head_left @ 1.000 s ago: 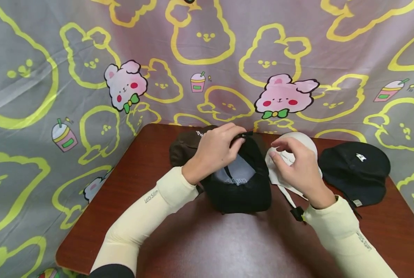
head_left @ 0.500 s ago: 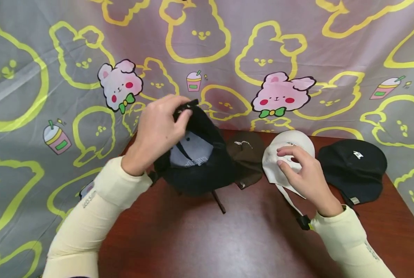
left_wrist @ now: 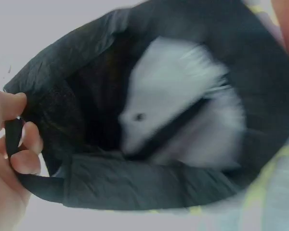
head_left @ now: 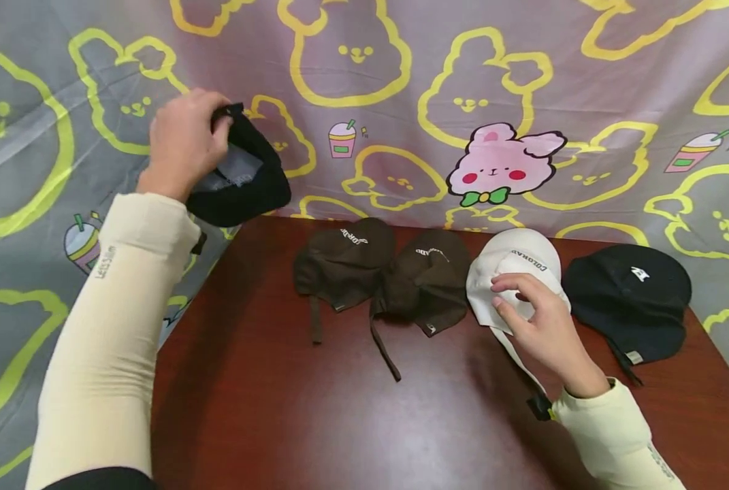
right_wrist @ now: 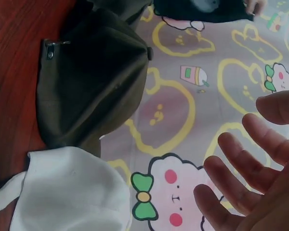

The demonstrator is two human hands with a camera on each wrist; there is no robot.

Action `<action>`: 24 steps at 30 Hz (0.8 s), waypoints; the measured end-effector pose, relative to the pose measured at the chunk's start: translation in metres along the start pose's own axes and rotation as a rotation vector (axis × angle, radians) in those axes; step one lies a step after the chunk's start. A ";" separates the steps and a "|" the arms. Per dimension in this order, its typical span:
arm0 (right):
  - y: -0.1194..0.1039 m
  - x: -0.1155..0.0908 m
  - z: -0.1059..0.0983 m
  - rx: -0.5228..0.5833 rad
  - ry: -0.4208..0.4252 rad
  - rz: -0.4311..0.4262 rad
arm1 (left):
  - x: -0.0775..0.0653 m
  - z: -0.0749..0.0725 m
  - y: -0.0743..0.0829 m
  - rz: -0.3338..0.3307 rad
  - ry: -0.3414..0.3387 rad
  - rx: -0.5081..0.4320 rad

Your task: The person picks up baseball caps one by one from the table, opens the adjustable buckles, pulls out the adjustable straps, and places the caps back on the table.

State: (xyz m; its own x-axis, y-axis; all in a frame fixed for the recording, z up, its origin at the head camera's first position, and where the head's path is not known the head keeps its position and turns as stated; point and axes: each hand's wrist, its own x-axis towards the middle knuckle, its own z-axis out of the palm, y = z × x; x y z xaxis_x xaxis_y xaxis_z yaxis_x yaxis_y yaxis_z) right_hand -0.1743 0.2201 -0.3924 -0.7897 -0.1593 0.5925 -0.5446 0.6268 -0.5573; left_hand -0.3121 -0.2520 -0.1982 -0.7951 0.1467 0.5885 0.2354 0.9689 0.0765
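Observation:
My left hand (head_left: 186,139) pinches a black cap (head_left: 241,204) by its back strap, holding it in the air at the upper left of the head view. The cap's grey-lined inside (left_wrist: 183,96) faces the left wrist camera, slightly blurred. My right hand (head_left: 542,327) hovers in front of a white cap (head_left: 523,248) with its fingers loosely bent and nothing in them. In the right wrist view, the right hand's fingers (right_wrist: 241,159) are spread apart beside the white cap (right_wrist: 72,187) and a dark brown cap (right_wrist: 101,77).
Along the back of the brown table (head_left: 339,422) stand two dark brown caps, one on the left (head_left: 346,265) and one nearer the middle (head_left: 428,279). A navy cap (head_left: 627,299) lies at the right. A patterned cloth (head_left: 389,82) hangs close behind them.
My left hand has lifted the black cap up and to the left, away from the row, uncovering the two brown caps. My right hand has stayed near the white cap, shifting slightly downward.

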 end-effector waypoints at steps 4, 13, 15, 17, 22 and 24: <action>-0.001 -0.003 -0.001 0.000 0.035 -0.025 | -0.052 0.042 -0.019 0.148 -0.083 -0.022; 0.001 -0.006 0.001 0.008 -0.032 -0.014 | -0.136 0.141 -0.053 0.189 -0.360 -0.171; 0.001 -0.006 0.002 0.010 -0.052 -0.012 | -0.140 0.152 -0.056 0.183 -0.388 -0.178; 0.001 -0.007 0.004 0.007 -0.076 -0.017 | -0.144 0.161 -0.059 0.179 -0.406 -0.178; 0.006 -0.010 0.007 -0.025 -0.103 -0.052 | -0.159 0.173 -0.063 0.124 -0.467 -0.147; 0.008 -0.011 0.006 -0.050 -0.119 -0.055 | -0.162 0.173 -0.061 0.078 -0.533 -0.133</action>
State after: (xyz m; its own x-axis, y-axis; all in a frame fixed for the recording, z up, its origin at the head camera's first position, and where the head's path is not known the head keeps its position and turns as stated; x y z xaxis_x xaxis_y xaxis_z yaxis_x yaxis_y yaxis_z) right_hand -0.1710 0.2224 -0.4067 -0.7887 -0.2821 0.5462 -0.5754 0.6515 -0.4944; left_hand -0.2948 -0.3000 -0.4374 -0.9373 0.3308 0.1099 0.3456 0.9228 0.1704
